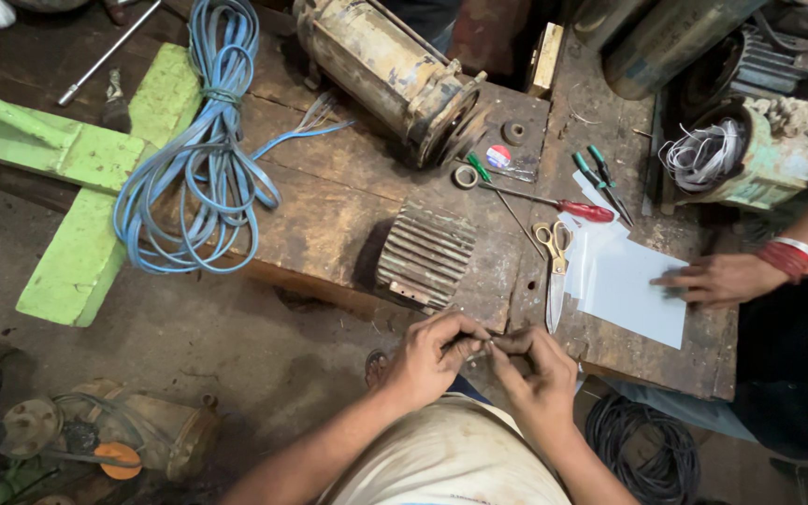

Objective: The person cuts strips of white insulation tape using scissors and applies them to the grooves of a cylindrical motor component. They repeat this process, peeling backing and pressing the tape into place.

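My left hand point(434, 353) and my right hand point(537, 367) meet at the near edge of a worn wooden workbench point(329, 206). Together they pinch a small thin piece point(486, 351) between the fingertips; it is too small to tell what it is. Just beyond my hands lie a ribbed metal motor casing point(425, 254) and scissors point(555, 266) with yellow handles. A white sheet point(624, 285) lies to the right, with another person's hand point(717, 279) pressed on it.
A large rusty motor point(390, 75) lies at the bench's back. A blue cable coil point(203, 178) drapes over green wooden beams point(77, 168) on the left. A red-handled screwdriver point(554, 203), green pliers point(600, 178) and tape rolls sit mid-bench. A black cable coil point(642, 449) is on the floor.
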A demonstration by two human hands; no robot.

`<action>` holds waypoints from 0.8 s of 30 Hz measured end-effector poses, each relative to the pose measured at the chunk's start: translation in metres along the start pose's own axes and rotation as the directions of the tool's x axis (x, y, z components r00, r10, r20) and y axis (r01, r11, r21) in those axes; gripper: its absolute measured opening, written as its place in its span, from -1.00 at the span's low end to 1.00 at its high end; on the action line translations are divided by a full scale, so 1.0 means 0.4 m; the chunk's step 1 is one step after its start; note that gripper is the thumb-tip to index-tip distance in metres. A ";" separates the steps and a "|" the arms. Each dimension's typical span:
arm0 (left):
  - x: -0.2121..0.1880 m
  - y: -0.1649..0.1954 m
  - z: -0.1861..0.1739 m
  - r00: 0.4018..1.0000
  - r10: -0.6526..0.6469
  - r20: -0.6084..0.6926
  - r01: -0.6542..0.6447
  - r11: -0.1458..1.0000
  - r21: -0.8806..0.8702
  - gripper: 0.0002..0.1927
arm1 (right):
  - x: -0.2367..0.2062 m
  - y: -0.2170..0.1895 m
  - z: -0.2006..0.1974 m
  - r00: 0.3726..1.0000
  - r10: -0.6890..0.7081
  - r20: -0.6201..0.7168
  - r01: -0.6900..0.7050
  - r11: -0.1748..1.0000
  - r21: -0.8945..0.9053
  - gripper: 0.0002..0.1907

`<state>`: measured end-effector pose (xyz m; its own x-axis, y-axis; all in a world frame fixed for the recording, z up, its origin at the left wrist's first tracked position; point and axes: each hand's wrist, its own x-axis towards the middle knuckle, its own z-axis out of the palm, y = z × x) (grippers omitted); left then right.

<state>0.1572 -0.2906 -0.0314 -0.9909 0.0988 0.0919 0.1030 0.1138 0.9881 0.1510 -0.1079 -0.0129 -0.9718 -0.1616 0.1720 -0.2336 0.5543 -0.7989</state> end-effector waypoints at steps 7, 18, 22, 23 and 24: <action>0.024 -0.001 0.040 0.982 0.156 -0.103 -0.151 0.987 0.050 -0.79 | 0.038 0.076 -0.020 0.988 0.121 0.100 -0.149 0.923 0.354 -0.90; 0.163 -0.081 0.193 0.986 0.157 -0.045 -0.150 0.979 0.140 -0.83 | 0.098 0.267 -0.142 0.980 0.076 0.183 -0.133 0.937 0.322 -0.93; 0.282 -0.167 0.272 0.977 0.210 0.045 -0.213 0.920 0.328 -0.86 | 0.189 0.403 -0.162 0.974 0.135 0.183 -0.175 0.959 0.223 -0.84; 0.326 -0.197 0.291 0.951 0.302 0.070 -0.301 0.844 0.444 -0.87 | 0.232 0.439 -0.160 0.960 0.215 0.181 -0.226 0.973 0.044 -0.74; 0.361 -0.226 0.310 0.917 0.385 0.105 -0.376 0.746 0.550 -0.86 | 0.274 0.473 -0.156 0.942 0.293 0.166 -0.272 0.952 -0.138 -0.63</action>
<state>0.0157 -0.1642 -0.1227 -0.8598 0.2385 0.4515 0.4974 0.5914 0.6347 -0.0017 0.0302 -0.1091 -0.9778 -0.1257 -0.1677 0.0370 0.6842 -0.7284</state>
